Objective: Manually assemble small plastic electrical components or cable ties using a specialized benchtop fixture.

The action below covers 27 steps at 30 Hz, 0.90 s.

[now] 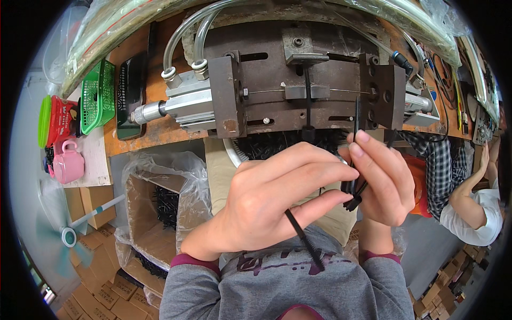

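My left hand [277, 192] is closed, its fingers reaching toward the right hand. A black ridged cable tie [305, 241] sticks out below its thumb, the toothed strap angled down in front of my shirt. My right hand [385, 184] pinches several black cable ties [356, 120], one strap pointing up toward the machine and the heads bunched by both hands' fingertips. Exactly how many it holds is hidden. Another black cable tie [308, 85] stands lengthwise across a small metal block [295, 92] in the machine, its head toward me. Neither hand touches that one.
The dark metal machine [266, 72] has silver air cylinders [189, 101] at both sides and clear hoses [184, 29]. A plastic-lined carton [146, 202] of black ties stands lower left. Left are a green basket [98, 98], a pink mug [68, 162] and a fan [68, 236]. Another person [474, 208] sits right.
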Motion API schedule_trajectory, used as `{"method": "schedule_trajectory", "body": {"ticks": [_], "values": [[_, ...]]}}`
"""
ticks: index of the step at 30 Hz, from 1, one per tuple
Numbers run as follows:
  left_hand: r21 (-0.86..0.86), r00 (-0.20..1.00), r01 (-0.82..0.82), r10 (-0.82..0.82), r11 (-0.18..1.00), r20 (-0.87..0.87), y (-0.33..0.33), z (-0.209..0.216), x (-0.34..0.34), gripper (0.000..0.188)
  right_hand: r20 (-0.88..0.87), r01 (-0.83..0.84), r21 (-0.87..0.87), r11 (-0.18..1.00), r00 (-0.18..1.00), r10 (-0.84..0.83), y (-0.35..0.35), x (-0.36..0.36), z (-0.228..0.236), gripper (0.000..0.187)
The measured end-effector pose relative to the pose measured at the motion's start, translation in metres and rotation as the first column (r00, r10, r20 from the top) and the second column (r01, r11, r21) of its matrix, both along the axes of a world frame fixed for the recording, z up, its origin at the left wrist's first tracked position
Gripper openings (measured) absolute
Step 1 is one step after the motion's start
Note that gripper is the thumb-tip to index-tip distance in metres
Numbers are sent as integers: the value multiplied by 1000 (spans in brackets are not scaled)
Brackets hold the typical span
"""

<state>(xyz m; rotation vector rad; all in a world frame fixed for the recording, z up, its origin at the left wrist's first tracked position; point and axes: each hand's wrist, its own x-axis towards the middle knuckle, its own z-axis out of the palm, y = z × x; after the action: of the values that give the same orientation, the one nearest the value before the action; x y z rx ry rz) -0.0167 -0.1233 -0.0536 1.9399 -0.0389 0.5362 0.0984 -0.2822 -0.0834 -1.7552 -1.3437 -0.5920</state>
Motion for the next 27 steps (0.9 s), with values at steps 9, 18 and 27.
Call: {"method": "schedule_trajectory", "body": {"ticks": [9, 18, 27], "values": [[659, 962, -178, 271, 731, -40, 3, -23, -1, 30, -399, -192, 224, 955, 876, 270, -11, 10, -6, 83], [753, 968, -95, 237, 651, -82, 1, -17, 3, 31, -477, -114, 170, 979, 860, 183, -22, 4, -1, 43], [720, 959, -155, 279, 676, -55, -3, -14, 6, 33, -353, 9, 82, 997, 935, 21, -22, 4, 1, 42]]}}
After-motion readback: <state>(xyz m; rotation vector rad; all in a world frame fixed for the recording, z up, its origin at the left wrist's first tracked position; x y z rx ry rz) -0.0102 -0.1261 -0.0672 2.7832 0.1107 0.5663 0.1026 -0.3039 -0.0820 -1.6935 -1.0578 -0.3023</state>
